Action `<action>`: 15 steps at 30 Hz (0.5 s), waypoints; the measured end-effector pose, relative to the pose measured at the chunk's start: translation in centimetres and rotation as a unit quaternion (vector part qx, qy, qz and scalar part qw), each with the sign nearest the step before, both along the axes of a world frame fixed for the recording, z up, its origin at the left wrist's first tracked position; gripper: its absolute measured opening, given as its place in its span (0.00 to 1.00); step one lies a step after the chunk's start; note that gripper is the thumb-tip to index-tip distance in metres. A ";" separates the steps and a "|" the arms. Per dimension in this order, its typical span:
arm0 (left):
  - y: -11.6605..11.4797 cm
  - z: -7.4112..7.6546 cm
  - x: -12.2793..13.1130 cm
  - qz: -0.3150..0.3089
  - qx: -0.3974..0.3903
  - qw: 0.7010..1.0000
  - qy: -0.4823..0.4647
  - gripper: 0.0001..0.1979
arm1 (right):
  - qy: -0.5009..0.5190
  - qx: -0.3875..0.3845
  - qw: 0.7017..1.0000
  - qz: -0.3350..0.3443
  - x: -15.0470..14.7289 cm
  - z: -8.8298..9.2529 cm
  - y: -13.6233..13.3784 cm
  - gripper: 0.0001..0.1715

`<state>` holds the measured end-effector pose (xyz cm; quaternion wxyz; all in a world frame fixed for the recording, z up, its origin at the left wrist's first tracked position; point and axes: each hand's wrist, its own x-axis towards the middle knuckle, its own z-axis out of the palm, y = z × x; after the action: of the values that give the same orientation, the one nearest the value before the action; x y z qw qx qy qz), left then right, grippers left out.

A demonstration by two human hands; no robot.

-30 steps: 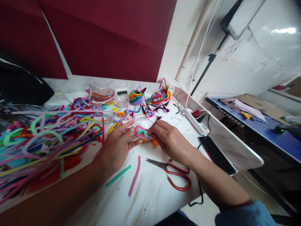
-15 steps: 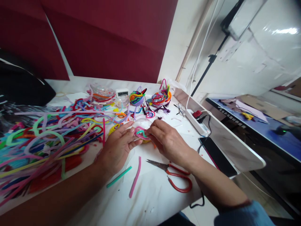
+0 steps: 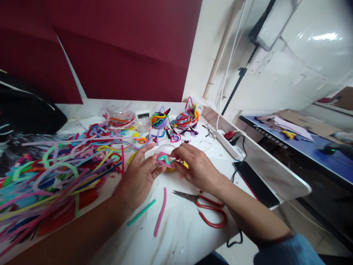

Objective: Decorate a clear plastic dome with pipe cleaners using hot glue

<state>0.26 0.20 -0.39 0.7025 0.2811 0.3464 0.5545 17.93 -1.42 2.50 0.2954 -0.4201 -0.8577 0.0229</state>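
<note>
My left hand (image 3: 139, 175) and my right hand (image 3: 194, 165) meet over the white table (image 3: 179, 235), both gripping a clear plastic ball (image 3: 165, 150) with pink and teal pipe cleaners (image 3: 164, 159) bent around it. My left fingers press against its left side. On its right side my right fingers pinch the pipe cleaners. Something yellow and orange lies partly hidden under the ball.
A big heap of coloured pipe cleaners (image 3: 55, 169) fills the left. Red-handled scissors (image 3: 205, 208), a teal piece (image 3: 141, 212) and a pink piece (image 3: 160, 212) lie near me. Two wrapped balls (image 3: 160, 118) stand at the back. A power strip (image 3: 227, 143) and phone (image 3: 255, 184) sit right.
Both hands stay on the ball, shifting the pipe cleaners slightly. The camera has tilted a little, so everything sits lower in view.
</note>
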 end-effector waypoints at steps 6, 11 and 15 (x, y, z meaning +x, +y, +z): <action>0.0 0.4 0.3 0.016 -0.031 0.999 -0.006 0.10 | 0.016 0.012 1.000 -0.023 0.1 -0.3 -0.1 0.04; 0.2 0.3 0.3 0.011 -0.031 0.999 -0.032 0.09 | 0.017 0.003 1.000 -0.011 0.1 -0.2 -0.1 0.05; 0.3 0.3 0.4 0.011 -0.040 0.998 -0.046 0.05 | 0.008 0.003 1.000 -0.001 0.0 -0.1 0.0 0.06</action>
<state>0.70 0.48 -0.04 0.7227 0.2229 0.3385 0.5599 17.95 -1.40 2.41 0.3032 -0.4197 -0.8552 0.0238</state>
